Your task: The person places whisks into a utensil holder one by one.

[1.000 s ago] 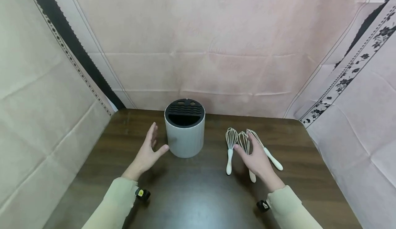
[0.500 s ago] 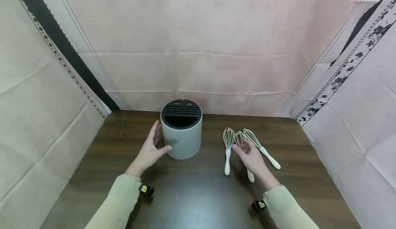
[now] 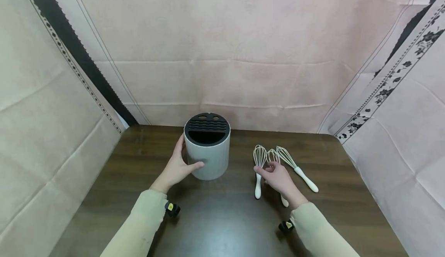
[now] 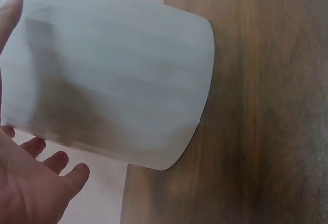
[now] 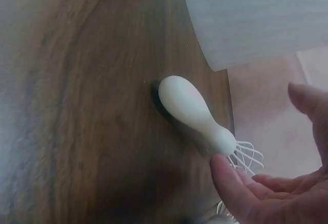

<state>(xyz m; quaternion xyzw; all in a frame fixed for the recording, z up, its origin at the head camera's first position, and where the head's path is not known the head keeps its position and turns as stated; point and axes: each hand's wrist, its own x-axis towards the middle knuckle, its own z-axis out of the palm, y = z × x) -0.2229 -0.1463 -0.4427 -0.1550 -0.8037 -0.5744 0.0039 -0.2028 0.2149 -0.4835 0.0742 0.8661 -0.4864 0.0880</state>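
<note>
In the head view a light grey cylindrical holder (image 3: 208,160) with a black slotted lid (image 3: 207,129) stands upright. My left hand (image 3: 177,170) is at its left side, thumb across the front, fingers spread; in the left wrist view the hand (image 4: 36,183) lies along the grey wall (image 4: 128,75), contact unclear. Three white whisks lie to the right: a left one (image 3: 258,185), a middle one (image 3: 284,201) partly under my right hand (image 3: 278,178), and a slanted right one (image 3: 306,179). In the right wrist view my fingers (image 5: 228,183) reach beside a whisk handle (image 5: 187,101), thumb apart.
The dark wooden table (image 3: 215,226) has its back edge close behind the holder. Pale creased cloth (image 3: 222,56) hangs behind it, with more cloth at the left (image 3: 52,133) and right (image 3: 399,153) sides.
My left hand has moved right, up to the holder's side. My right hand has moved left toward the left whisk, uncovering more of the right one. The holder and whisks look unmoved on the table.
</note>
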